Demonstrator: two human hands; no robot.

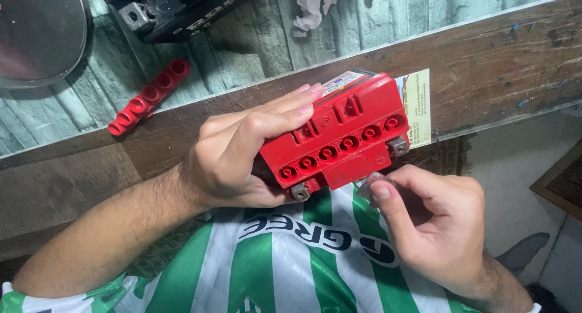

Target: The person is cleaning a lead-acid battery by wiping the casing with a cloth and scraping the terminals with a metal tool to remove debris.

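Observation:
A small red battery with a row of round open cell holes and two metal terminals is tipped toward me at the edge of a wooden counter. My left hand grips its left end, fingers over the top and thumb underneath. My right hand is just below the battery's lower right corner, thumb and forefinger pinching a small grey piece close to the battery's front face.
A red strip of joined caps lies on the grey-green surface at the back left. A black battery sits at the top, a metal dish at the far left. A printed paper card lies beside the battery.

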